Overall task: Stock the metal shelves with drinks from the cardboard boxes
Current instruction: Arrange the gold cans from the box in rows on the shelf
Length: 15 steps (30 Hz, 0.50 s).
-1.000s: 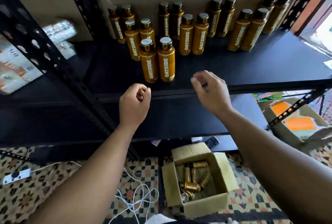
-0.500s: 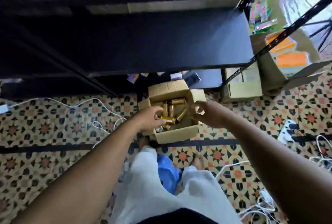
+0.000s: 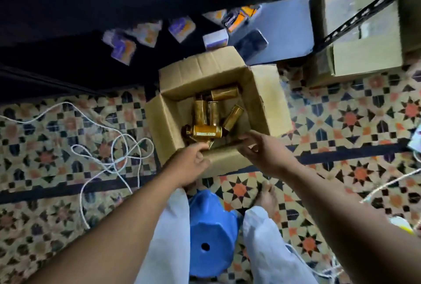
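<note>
Head view looks down into the cardboard box [image 3: 164,124] on the floor, where the nearest bottle [image 3: 206,130] lies crosswise just beyond the left hand [image 3: 191,163], its curled fingers' grip impossible to tell, while the right hand [image 3: 266,154] hovers beside it, loose-fingered and empty.

Seen from above: left forearm [image 3: 109,229] and right forearm [image 3: 346,206] unsleeved, loose white trousers [image 3: 166,242] on both legs, one bare foot [image 3: 267,196].
</note>
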Tool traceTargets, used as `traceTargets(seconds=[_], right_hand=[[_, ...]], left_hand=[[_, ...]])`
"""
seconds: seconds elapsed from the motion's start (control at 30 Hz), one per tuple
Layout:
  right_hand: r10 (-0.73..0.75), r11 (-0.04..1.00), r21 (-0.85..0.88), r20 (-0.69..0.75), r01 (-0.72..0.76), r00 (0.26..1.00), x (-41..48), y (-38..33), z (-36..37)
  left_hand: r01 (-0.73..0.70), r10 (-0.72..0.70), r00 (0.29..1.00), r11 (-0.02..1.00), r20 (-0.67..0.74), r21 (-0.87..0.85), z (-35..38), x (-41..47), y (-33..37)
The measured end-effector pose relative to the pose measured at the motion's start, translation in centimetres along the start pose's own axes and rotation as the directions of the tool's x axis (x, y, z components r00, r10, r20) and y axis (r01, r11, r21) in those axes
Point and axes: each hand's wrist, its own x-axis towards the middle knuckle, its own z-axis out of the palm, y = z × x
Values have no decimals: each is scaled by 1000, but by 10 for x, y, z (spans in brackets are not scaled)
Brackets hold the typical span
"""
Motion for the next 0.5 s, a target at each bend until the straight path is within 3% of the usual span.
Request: traceTargets(seconds=[0.33,0.4,0.5], right_hand=[[78,994,83,-39,-74,996,208,86,91],[41,995,84,43,-45,998,227,102,96],[-30,995,-84,176,45,984,255,118,98]], left_hand=[[-55,89,992,944,-90,326,-2,223,-66],[-4,21,999,929,-43,371,2,245,-75],[58,-84,995,920,50,387,8,261,-82]])
